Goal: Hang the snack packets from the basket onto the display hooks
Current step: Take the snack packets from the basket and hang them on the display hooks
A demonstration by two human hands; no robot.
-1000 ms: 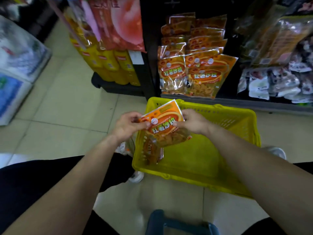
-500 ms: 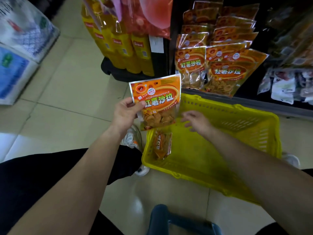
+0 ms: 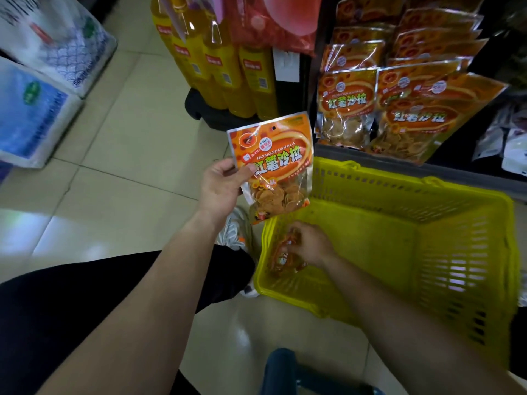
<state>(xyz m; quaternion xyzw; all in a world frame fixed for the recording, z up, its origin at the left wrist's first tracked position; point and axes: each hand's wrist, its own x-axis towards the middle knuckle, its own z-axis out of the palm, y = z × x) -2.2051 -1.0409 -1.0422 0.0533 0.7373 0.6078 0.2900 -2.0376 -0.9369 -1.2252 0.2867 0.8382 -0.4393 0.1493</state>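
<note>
My left hand (image 3: pixel 221 186) pinches an orange snack packet (image 3: pixel 276 166) by its left edge and holds it upright above the near-left corner of the yellow basket (image 3: pixel 427 246). My right hand (image 3: pixel 309 243) reaches down into that corner and grips a second orange packet (image 3: pixel 281 256) lying against the left wall. Several packets of the same kind hang on the display hooks (image 3: pixel 379 95) behind the basket, in overlapping rows.
Yellow bottles (image 3: pixel 228 69) stand on a dark base left of the display, under a red pack (image 3: pixel 268 21). Wrapped bulk packs (image 3: pixel 37 81) sit on the tiled floor at far left. White packets (image 3: pixel 510 143) hang at right. A dark blue stool edge (image 3: pixel 288 372) is near me.
My left hand lifted the first packet out of the basket and upright. My right hand let go of it, went down into the basket corner and took hold of the second packet.
</note>
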